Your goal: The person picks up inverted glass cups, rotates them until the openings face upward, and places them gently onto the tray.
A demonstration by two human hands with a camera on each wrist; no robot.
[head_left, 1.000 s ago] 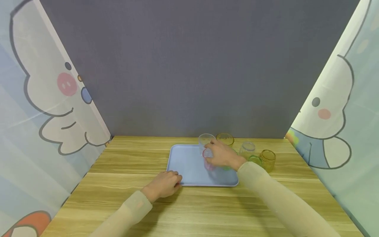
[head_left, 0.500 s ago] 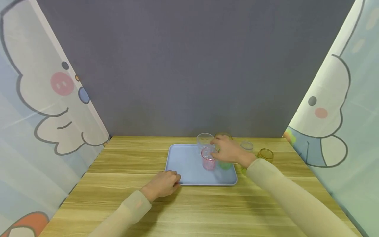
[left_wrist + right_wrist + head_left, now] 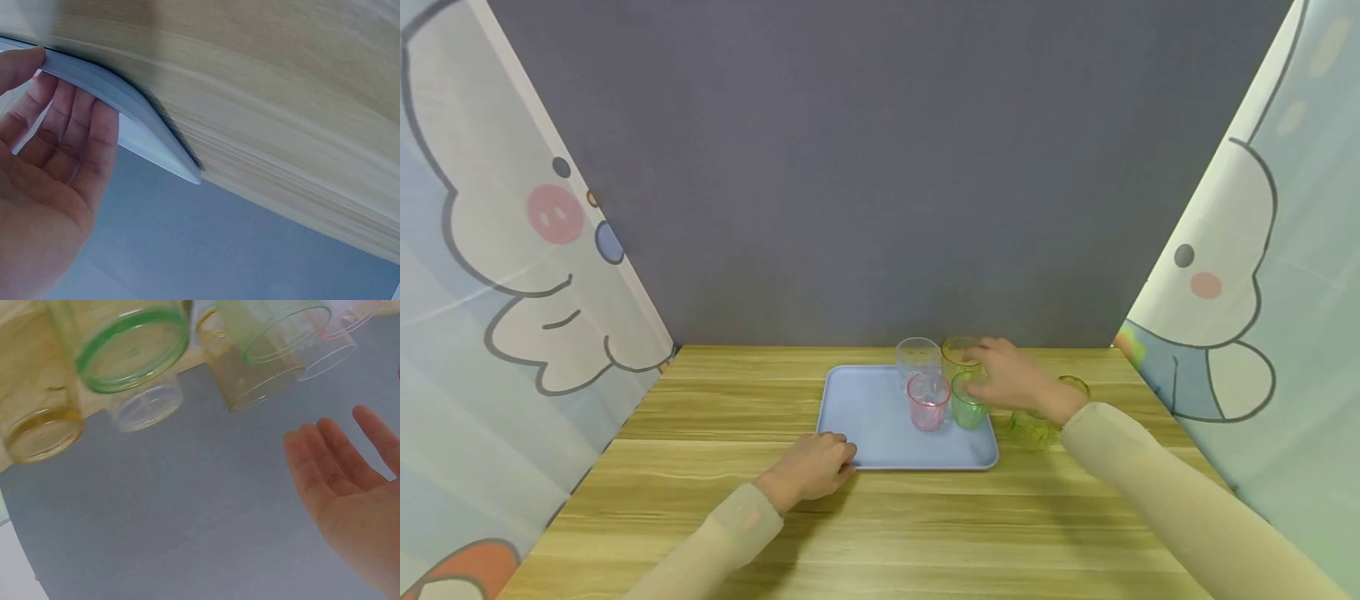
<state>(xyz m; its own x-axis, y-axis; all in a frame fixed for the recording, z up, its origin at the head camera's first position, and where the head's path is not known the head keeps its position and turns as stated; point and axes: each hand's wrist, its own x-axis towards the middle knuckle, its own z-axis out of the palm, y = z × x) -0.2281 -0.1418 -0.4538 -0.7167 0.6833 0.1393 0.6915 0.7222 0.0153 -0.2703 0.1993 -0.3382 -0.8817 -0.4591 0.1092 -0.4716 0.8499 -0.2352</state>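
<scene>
narrowly, left grip (image 3: 815, 467) (pinch-like) on tray (image 3: 880, 429)

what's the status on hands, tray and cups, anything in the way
Left hand pinching tray rim; right hand open, holding nothing. Pink cup and green cup on tray. Right hand partly hiding off-tray cups in head view.

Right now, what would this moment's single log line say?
left hand: pinches edge of blue tray | right hand: holds nothing, near green cup | on tray: green cup, pink cup
</scene>
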